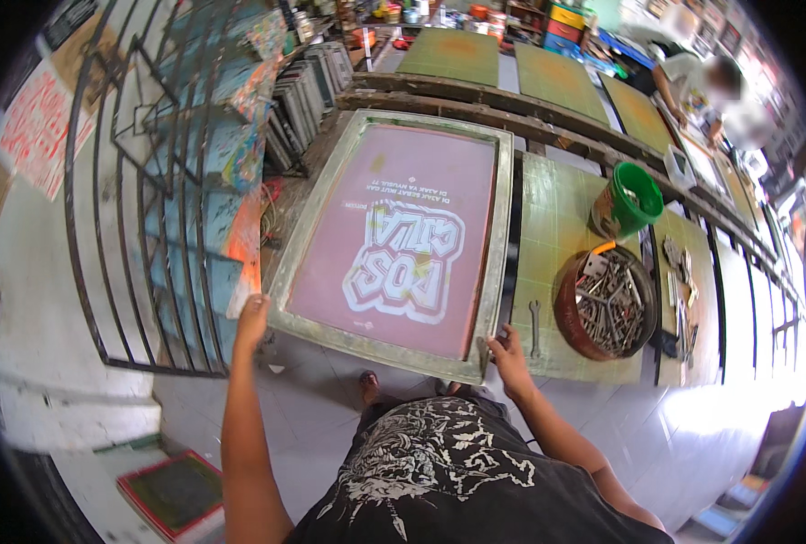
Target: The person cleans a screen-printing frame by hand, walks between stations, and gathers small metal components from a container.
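Left hand curls at the rough frame's near left corner (can't tell if it grips). The frame, holding a smooth pink sheet, sits between both hands. Right hand pinches its near right corner, beside a thin metal wrench.

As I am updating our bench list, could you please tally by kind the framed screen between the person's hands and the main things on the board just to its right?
Framed screen: 1
Green bucket: 1
Round tub of metal pieces: 1
Loose wrench: 1
Total: 4, tub contents uncounted
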The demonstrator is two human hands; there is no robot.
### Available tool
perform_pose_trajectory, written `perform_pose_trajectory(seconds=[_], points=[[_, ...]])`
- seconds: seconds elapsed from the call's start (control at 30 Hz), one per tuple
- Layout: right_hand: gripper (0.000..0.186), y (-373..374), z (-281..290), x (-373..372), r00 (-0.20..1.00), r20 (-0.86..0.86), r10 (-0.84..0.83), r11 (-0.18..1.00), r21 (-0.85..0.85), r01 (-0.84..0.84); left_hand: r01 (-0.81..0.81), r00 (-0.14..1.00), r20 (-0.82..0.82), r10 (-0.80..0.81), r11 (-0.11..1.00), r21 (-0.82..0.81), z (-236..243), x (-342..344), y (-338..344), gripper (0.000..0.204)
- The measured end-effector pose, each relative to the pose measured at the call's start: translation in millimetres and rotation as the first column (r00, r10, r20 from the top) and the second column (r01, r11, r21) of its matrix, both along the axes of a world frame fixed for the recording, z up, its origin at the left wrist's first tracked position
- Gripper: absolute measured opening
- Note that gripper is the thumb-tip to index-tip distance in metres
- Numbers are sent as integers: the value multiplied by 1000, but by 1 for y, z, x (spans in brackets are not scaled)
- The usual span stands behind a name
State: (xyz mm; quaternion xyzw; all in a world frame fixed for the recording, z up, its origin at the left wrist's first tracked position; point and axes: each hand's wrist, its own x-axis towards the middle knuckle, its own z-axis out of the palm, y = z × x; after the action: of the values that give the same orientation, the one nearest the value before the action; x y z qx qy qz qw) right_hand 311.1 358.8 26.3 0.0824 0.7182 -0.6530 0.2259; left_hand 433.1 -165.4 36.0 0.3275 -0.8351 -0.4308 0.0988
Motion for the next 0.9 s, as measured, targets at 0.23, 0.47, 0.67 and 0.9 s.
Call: perform_pose_trajectory(seconds=[0.23, 0.47, 0.67, 0.9], points=[[43, -14, 3, 41, 983, -90, -163, 977, 124, 173, 194, 981, -86, -174, 904, 381, -19, -32, -16, 39], [32, -38, -5, 45, 940, -193, -282, 923, 214, 321, 171, 985, -40, -169, 907, 385, -20, -45, -12, 49], [37, -53, -9, 40, 912, -205, -356, 894, 210, 396, 164, 986, -77, -148, 945, 282, -12, -41, -8, 42], [30, -55, -8, 39, 889, -137, -438, 876, 158, 456, 158, 987, -13, -162, 945, 287, -11, -45, -10, 40]])
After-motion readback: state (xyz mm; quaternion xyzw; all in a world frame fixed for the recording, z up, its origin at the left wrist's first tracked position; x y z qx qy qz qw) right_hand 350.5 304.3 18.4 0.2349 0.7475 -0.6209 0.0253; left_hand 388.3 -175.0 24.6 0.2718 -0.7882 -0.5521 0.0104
